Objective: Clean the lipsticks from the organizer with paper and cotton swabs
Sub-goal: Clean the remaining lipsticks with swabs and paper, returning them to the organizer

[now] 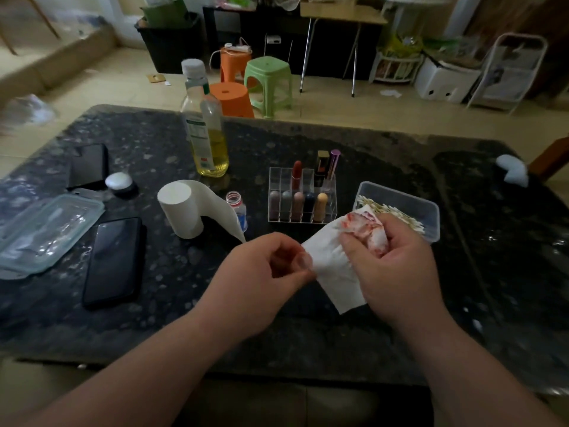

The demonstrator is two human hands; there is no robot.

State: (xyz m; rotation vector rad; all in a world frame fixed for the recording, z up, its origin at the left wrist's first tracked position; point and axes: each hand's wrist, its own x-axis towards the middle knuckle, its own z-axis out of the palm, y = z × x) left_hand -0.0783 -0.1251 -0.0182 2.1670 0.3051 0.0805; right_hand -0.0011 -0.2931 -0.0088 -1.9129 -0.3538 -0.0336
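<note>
— What do the hands hold?
— The right hand (397,266) is clenched around a red-stained paper (335,266); the left hand (264,272) pinches its edge at nine o'clock.
— The organizer (303,195)?
— Twelve o'clock, on the table (400,334).

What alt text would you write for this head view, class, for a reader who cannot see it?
Both hands, left hand and right hand, hold a red-stained paper tissue above a dark table. Behind stand a clear lipstick organizer, a paper roll and a tub of cotton swabs.
</note>
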